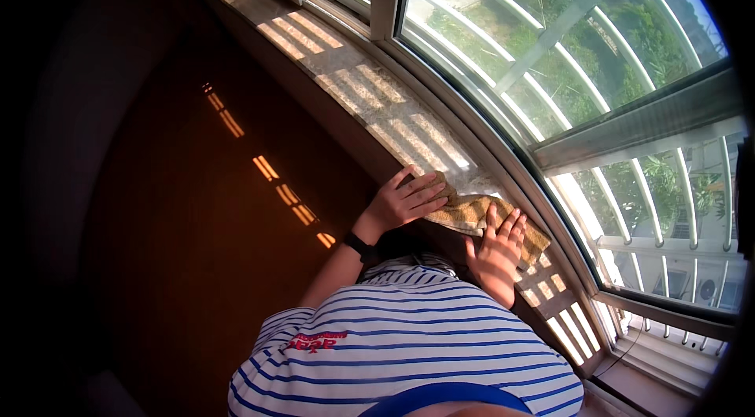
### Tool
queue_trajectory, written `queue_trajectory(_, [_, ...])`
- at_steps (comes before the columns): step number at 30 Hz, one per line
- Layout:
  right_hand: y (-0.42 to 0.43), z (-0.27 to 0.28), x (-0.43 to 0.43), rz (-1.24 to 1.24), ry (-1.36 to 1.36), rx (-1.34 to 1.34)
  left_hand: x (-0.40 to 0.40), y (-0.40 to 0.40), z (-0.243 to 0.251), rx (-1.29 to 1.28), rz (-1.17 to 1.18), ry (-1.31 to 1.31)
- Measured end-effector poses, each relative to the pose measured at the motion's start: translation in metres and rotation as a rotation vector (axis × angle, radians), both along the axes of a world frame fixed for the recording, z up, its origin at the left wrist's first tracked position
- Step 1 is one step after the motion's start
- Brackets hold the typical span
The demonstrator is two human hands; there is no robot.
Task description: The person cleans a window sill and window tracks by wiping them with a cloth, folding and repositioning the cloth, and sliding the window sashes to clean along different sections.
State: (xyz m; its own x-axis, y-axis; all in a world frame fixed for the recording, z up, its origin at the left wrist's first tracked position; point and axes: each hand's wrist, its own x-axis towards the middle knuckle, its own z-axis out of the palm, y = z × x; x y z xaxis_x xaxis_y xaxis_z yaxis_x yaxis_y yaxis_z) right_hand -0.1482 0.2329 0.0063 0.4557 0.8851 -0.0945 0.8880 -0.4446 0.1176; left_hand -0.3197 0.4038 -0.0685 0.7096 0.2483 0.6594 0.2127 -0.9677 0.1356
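A tan terry cloth (466,210) with a pale edge lies bunched across the speckled stone windowsill (365,87). My left hand (401,202) bends its fingers over the bunched left end of the cloth, near the sill's room-side edge. A dark band circles that wrist. Flat on the cloth's right part rests my right hand (498,249), its fingers slightly apart and the thumb out to the side. My palms hide some of the cloth and the stone beneath it.
Along the sill run the window track and metal frame (501,152), with glass panes (472,22) above. White security bars (578,75) stand outside. A thin dark cable (628,352) hangs at the lower right. The brown floor (206,228) is in deep shade, with sunlit streaks.
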Motion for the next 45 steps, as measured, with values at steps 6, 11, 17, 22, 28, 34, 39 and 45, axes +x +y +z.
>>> queue_trajectory(6, [0.09, 0.005, -0.028, 0.108, -0.013, -0.098, -0.047, 0.089, 0.012, 0.043, 0.026, 0.042])
queue_trajectory(11, [0.162, 0.003, -0.049, 0.208, -0.073, -0.008, -0.077, 0.156, 0.024, -0.009, 0.054, 0.101])
queue_trajectory(17, [0.226, 0.008, -0.085, 0.189, -0.115, 0.077, -0.104, 0.237, 0.019, -0.054, -0.005, 0.257])
queue_trajectory(22, [0.301, 0.029, -0.122, 0.128, 0.085, 0.253, -0.107, 0.331, 0.048, -0.113, -0.009, 0.198])
queue_trajectory(28, [0.408, 0.054, -0.164, -0.07, 0.289, 0.167, -0.108, 0.437, 0.045, -0.097, -0.091, 0.087])
queue_trajectory(34, [0.486, 0.056, -0.16, 0.129, 0.112, 0.642, -0.12, 0.464, 0.039, -0.324, -0.109, 0.09])
queue_trajectory(39, [0.536, -0.002, -0.175, -0.025, 0.099, 0.509, -0.116, 0.465, 0.036, -0.612, -0.054, 0.13])
queue_trajectory(45, [0.54, 0.001, -0.18, -0.028, 0.087, 0.502, -0.12, 0.469, 0.028, -0.591, -0.052, 0.121])
